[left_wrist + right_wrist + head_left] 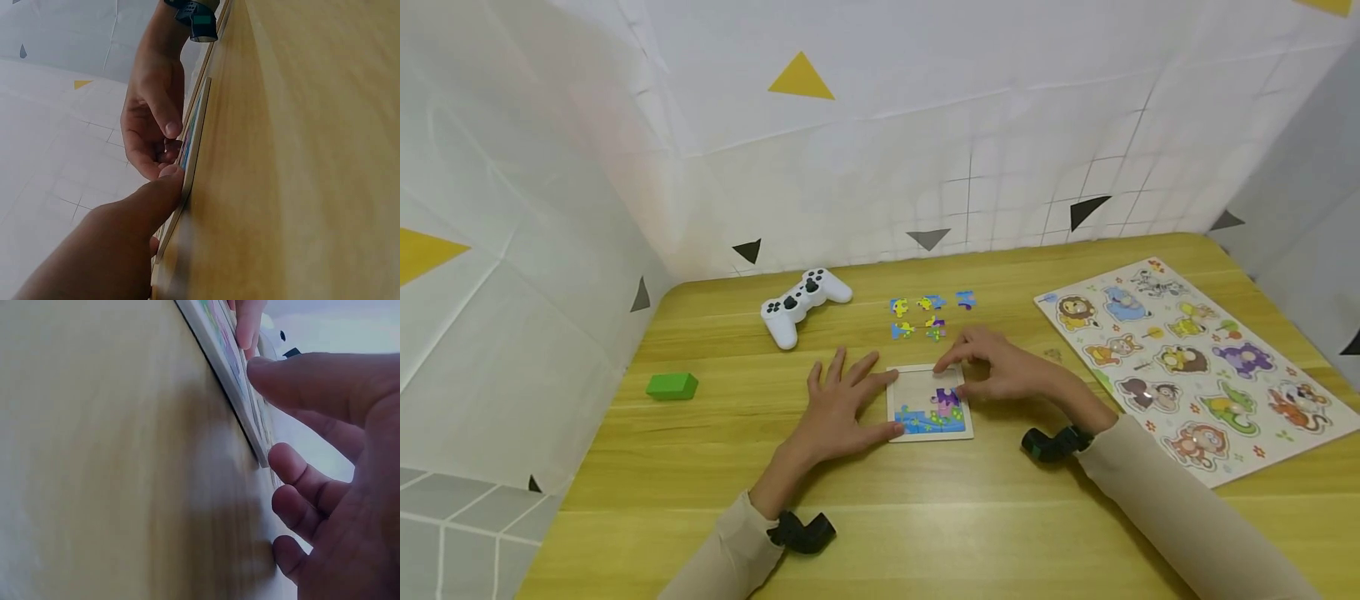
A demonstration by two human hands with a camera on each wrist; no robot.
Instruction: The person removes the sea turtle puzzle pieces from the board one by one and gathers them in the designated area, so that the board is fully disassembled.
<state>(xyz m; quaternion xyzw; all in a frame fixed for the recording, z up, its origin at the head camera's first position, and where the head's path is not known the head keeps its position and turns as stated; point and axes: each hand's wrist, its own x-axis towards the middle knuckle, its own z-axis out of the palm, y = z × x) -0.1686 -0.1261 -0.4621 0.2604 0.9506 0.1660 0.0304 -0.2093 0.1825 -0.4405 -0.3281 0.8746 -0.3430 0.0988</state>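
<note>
A small square puzzle frame [931, 439] with a pale wooden border lies on the table between both hands. Blue puzzle pieces [925, 422] line its bottom, and a purple puzzle piece [948, 398] sits at its right side; the upper left shows bare board. My left hand [841, 414] spreads its fingers, with thumb and index tips at the frame's left border. Over the frame's upper right is my right hand [1000, 367], its thumb tip by the purple piece and index tip at the top border. In the right wrist view that hand's other fingers [294, 506] curl loosely with nothing between them.
Several loose puzzle pieces [901, 308] lie beyond the frame. Behind on the left is a white game controller [805, 304], with a green block [672, 386] nearer the left edge. An animal puzzle board [1213, 367] takes up the right side, close to the right forearm.
</note>
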